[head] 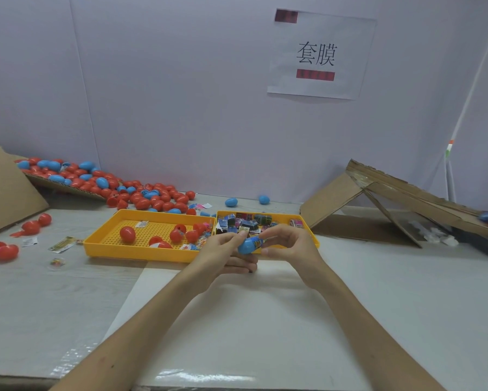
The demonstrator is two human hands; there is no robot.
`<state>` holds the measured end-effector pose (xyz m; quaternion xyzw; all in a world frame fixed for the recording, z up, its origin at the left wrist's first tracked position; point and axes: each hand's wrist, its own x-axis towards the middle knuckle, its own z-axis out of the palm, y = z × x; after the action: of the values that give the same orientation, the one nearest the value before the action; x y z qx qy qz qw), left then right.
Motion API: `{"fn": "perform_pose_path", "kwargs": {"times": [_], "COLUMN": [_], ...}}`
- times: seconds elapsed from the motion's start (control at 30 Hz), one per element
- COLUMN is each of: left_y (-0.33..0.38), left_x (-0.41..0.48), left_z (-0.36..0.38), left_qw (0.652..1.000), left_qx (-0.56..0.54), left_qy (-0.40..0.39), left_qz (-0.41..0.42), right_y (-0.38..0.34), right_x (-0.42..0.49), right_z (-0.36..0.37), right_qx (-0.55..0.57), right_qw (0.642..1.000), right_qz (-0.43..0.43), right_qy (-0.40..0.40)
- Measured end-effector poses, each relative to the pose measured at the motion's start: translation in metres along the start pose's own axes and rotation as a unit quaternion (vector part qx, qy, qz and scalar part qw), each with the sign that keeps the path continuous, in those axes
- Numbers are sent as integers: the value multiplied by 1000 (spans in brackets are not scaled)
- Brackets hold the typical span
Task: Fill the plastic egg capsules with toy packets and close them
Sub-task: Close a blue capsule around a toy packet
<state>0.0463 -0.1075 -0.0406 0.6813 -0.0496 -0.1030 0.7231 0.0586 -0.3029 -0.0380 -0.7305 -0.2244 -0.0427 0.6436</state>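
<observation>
Frame ctr: L hand (225,251) grips blue egg (247,245), R hand (287,244) pinches toy pkt (257,243) at its upper-right mouth; egg axis tilts up-right.

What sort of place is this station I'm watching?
Likely a hand-packing workstation in a small factory: a heap of red and blue egg capsules lies against the partition wall, two yellow trays hold capsules and toy packets, and a printed sign is stuck above.

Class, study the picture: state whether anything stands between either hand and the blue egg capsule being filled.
Nothing visible does. Both hands are already at it: the left hand grips the blue capsule, and the right hand pinches the toy packet at the capsule's open end.
</observation>
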Motion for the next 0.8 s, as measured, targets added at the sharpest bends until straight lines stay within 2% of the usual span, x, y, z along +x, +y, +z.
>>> {"fn": "perform_pose_path", "kwargs": {"times": [0.53,0.8], "left_y": [-1,-6], "left_x": [-1,1], "left_z": [3,2], "left_qw": [998,998], "left_qx": [48,29], "left_qy": [-17,-41], "left_qz": [21,26], "right_y": [5,10], "right_x": [2,3], "right_z": [4,6], "right_qx": [-69,-160], "right_qw": [997,982], "right_qz": [-28,-68], "right_qy": [29,71]}}
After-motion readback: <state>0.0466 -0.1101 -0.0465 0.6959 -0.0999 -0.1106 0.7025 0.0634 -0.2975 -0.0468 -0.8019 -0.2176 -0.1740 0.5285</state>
